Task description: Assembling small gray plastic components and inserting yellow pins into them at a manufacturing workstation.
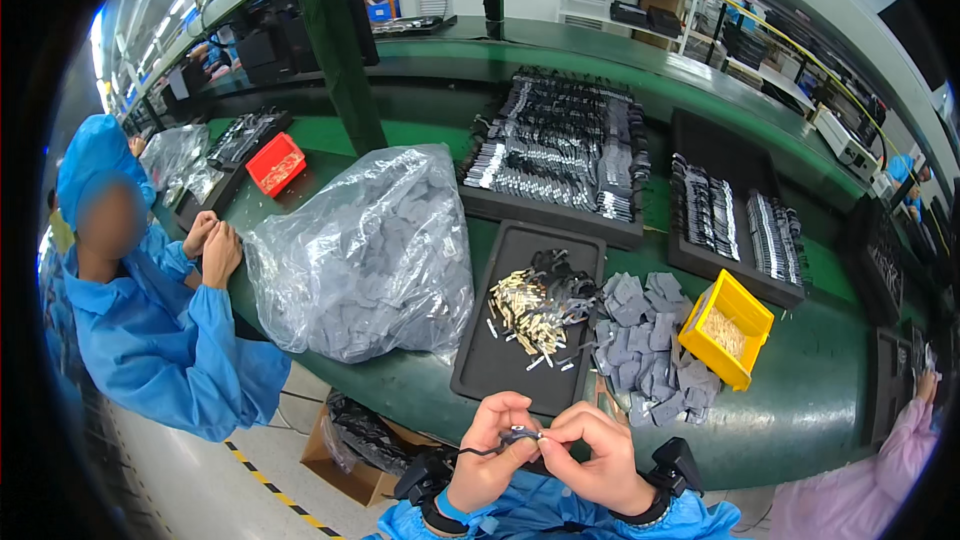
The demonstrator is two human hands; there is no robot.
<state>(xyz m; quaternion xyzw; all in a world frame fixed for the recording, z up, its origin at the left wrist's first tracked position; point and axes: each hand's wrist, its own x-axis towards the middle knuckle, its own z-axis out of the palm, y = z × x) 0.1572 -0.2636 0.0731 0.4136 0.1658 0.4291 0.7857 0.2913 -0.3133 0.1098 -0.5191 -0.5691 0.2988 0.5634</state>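
Observation:
Close to my body, at the table's near edge, both hands meet over a small dark cable [480, 452] with a light or metallic end. My left hand [490, 455] is closed on its body, and a dark cord trails out on the left side. The fingers of my right hand [590, 450] pinch the cable's end; the exact part between the fingertips is partly hidden. Just beyond lies a black tray [480, 365] holding a pile of small cream-and-silver connectors [530, 310] with black cords. Right of it is a loose heap of grey flat pieces [650, 345].
A yellow bin [755, 305] of small cream pieces stands right of the heap. A large clear bag [365, 260] of grey pieces lies left. Farther back are black trays of cables in rows [560, 145] and a red bin [275, 162]. Co-workers in blue [170, 330] and pink [850, 475] sit alongside.

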